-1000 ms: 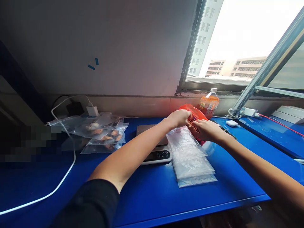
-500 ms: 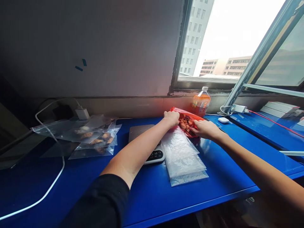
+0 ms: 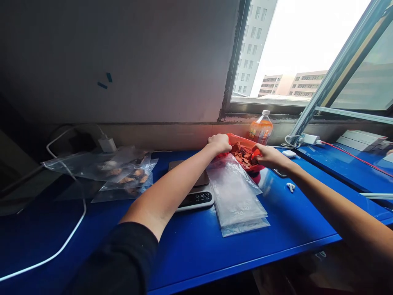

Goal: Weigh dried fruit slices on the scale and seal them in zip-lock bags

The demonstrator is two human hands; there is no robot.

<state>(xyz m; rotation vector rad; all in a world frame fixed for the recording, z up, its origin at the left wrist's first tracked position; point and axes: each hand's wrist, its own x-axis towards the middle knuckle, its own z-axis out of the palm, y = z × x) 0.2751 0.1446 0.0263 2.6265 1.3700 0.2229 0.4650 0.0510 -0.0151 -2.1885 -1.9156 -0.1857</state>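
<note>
The red bag could tip toward the person if one hand pulls harder than the other; then the dried pieces inside would fall on the clear bags or on the scale. The thin plastic may also tear where it is pinched. The bottle stands just behind, so a wide push of the bag could knock it.

The left hand is closed on the left edge of the bag, though its fingertips are hidden; the right hand seems to pinch the right edge between thumb and fingers. The bag is at the far end of the clear bags.

Compared with one second ago, the hands are farther apart and the mouth of the bag is wider. A small white object now shows below the right forearm; perhaps the arm was covering it.
</note>
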